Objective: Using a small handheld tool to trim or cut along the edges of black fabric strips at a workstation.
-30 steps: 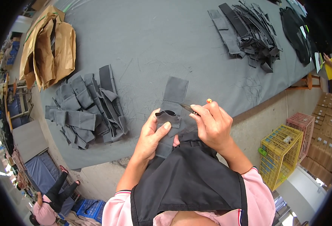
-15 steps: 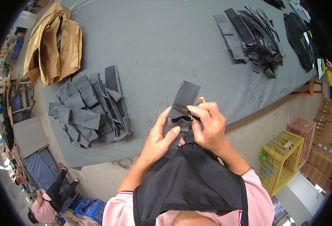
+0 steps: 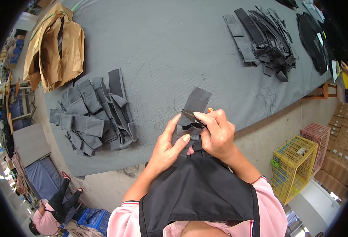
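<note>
Your left hand [image 3: 167, 148] has a closed grip on the grey fabric strip [image 3: 193, 108]; your right hand [image 3: 217, 132] grips small snips [image 3: 190, 116] against it, above the table [image 3: 174, 47] edge.

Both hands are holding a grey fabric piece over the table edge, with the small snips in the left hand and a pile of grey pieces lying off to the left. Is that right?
Not quite: the head view shows the small snips in the right hand, not the left. The left hand only steadies the grey fabric piece over the table edge. The pile of grey pieces does lie off to the left.
</note>
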Demonstrator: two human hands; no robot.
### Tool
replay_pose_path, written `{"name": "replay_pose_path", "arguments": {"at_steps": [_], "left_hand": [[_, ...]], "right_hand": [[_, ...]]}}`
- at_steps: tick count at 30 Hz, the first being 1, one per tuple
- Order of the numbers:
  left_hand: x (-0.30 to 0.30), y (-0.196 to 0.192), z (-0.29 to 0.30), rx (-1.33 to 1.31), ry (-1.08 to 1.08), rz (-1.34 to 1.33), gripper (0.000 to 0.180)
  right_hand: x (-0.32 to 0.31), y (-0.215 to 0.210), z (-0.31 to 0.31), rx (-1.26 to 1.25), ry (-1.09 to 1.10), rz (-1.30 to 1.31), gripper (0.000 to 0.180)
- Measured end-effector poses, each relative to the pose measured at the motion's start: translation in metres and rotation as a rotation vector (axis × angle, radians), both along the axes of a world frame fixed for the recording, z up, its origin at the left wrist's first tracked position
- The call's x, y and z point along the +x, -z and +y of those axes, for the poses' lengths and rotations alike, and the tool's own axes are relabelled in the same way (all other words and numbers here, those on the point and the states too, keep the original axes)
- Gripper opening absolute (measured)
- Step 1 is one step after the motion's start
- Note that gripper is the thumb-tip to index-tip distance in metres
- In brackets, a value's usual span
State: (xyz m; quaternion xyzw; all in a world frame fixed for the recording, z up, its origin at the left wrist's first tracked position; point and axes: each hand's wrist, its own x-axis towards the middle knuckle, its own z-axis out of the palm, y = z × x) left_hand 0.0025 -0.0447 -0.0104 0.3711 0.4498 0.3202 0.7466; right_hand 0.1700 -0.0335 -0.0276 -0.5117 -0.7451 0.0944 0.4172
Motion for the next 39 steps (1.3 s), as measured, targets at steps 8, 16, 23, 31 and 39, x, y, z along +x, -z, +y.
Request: {"name": "replay_pose_path", "arguments": {"at_steps": [8,16,23,31,39], "left_hand": [[0.000,0.003,0.000,-0.067,-0.033,-0.082,0.055],[0.001,0.018,0.008,-0.164,-0.098,-0.126,0.052],[-0.002,0.015,0.019,-0.262,-0.129,-0.234,0.049],[-0.009,0.020,0.035,-0.331,-0.291,-0.455,0.036],[-0.017,0.022,0.051,-0.275,-0.369,-0.459,0.040]], "right_hand": [[-0.002,0.006,0.001,-0.019,0.013,0.032,0.038],[-0.004,-0.002,0.011,-0.459,0.018,0.585,0.035],[-0.005,-0.003,0.004,-0.631,0.072,0.919,0.016],[-0.011,-0.012,-0.008,-0.590,-0.103,0.627,0.023],[-0.009,-0.015,-0.028,-0.548,-0.143,0.271,0.030]]}}
